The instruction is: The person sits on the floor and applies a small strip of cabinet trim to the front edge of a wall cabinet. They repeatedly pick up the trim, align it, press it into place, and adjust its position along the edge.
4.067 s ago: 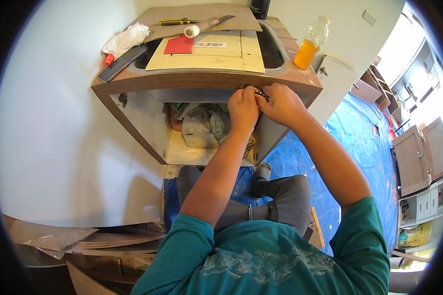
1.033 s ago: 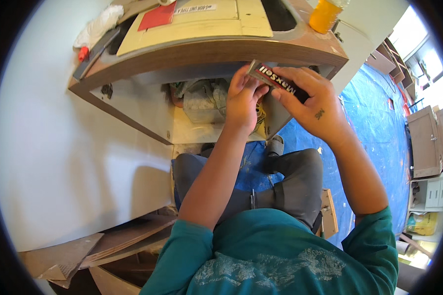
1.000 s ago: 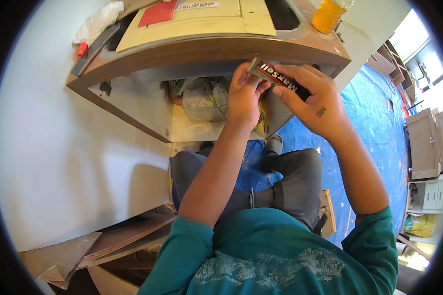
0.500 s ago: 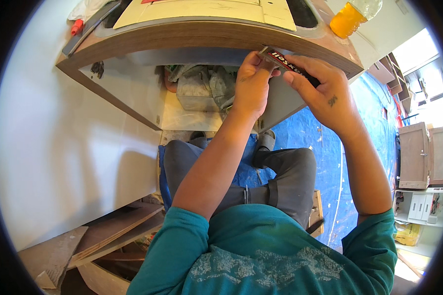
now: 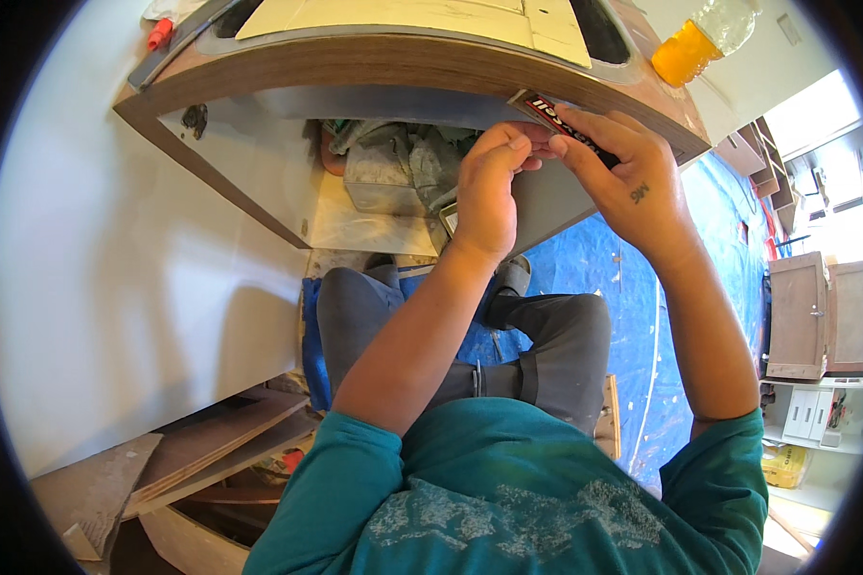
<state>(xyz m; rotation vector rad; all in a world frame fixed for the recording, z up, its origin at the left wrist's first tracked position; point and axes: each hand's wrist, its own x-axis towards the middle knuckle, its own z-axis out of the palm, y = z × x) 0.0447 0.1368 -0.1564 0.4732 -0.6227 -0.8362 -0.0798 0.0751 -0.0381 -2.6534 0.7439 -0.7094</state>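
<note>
A black tube (image 5: 580,137) with a red band, pale lettering and a flat crimped end is held tilted in my right hand (image 5: 633,182), its thumb and fingers wrapped round it. My left hand (image 5: 494,192) is just below and left of the crimped end, fingers curled and bunched close to my right thumb. I cannot make out what, if anything, is between them. Both hands are in front of the upper edge of an open wooden cabinet (image 5: 384,62), which has cloth (image 5: 431,168) and a translucent box (image 5: 379,196) inside.
A bottle of orange liquid (image 5: 686,53) stands at the top's right corner, a flat yellow board (image 5: 412,34) beside it. A wall (image 5: 144,287) is on my left, loose boards (image 5: 211,450) behind it near me. Blue sheeting (image 5: 633,316) covers the floor to my right, toward more cabinets (image 5: 796,316).
Half a second ago my left fingers were up at the tube's crimped end; they are now lower and more curled. The tube stays in my right hand. The cabinet appears higher in view than earlier.
</note>
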